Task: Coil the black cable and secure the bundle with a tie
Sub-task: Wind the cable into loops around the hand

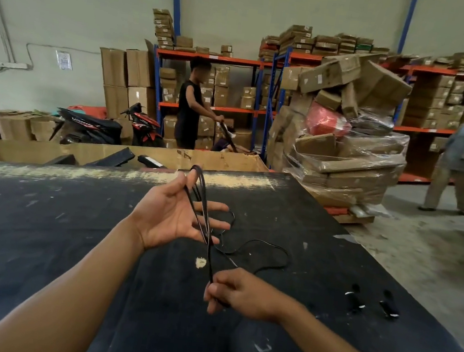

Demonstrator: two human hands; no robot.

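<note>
A thin black cable (204, 216) runs in several loops from the thumb of my left hand (174, 215) down to my right hand (236, 293). My left hand is held palm up above the black table (41, 224), fingers spread, with the loops hooked over the thumb tip. My right hand is closed in a pinch on the lower end of the loops. The loose rest of the cable (262, 252) lies in a curve on the table to the right. Two small black ties (354, 302) (389, 307) with white marks lie on the table further right.
An open cardboard box (227, 160) stands behind the table. A shrink-wrapped pallet of boxes (344, 143) stands at the right. One person (190, 105) pulls a pallet jack and another (463, 156) walks at far right. Shelving racks line the back wall.
</note>
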